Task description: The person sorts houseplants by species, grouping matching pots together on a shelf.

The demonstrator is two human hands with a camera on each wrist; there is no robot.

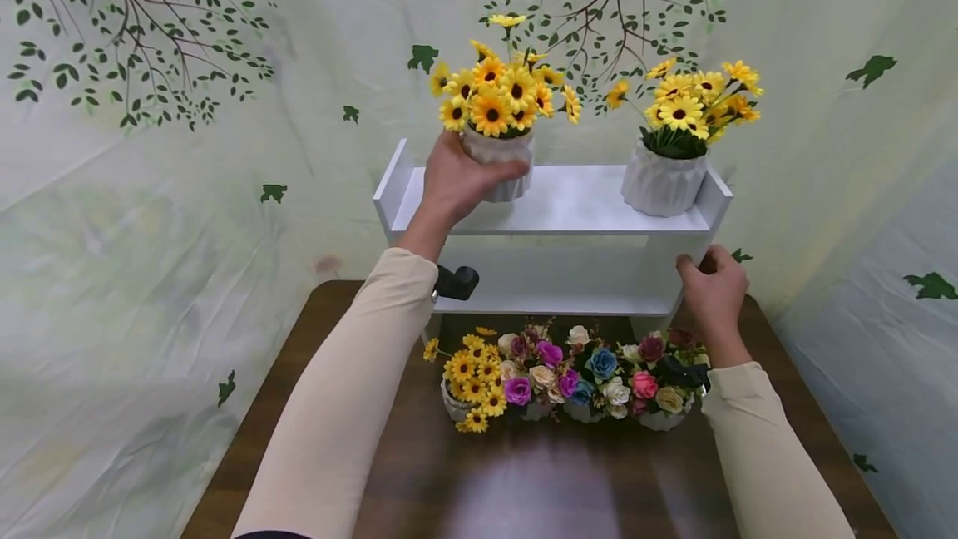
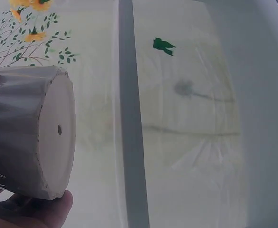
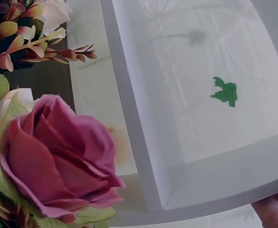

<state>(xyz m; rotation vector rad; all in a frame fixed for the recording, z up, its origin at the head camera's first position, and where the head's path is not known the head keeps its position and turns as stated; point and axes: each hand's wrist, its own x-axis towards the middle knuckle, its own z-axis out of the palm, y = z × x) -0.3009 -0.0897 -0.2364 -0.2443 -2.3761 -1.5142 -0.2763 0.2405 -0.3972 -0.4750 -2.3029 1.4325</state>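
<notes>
Sleeved left hand (image 1: 452, 181) fingers curled round sunflower pot (image 1: 500, 163), right hand (image 1: 713, 288) gripping shelf (image 1: 569, 205) side.

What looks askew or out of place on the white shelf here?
The left sunflower pot, gripped by the left hand, looks tilted, its base partly lifted off the top shelf. The right sunflower pot stands upright. Nothing looks spilled or damaged.

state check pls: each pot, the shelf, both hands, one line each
left hand: grips sunflower pot
held sunflower pot: upright, at top shelf level, left side
second sunflower pot: upright, standing on top shelf, right end, untouched
white shelf unit: upright on table, lower tier bare
right hand: holds shelf unit's right side panel
flower pots on table: upright, in a row before the shelf
</notes>
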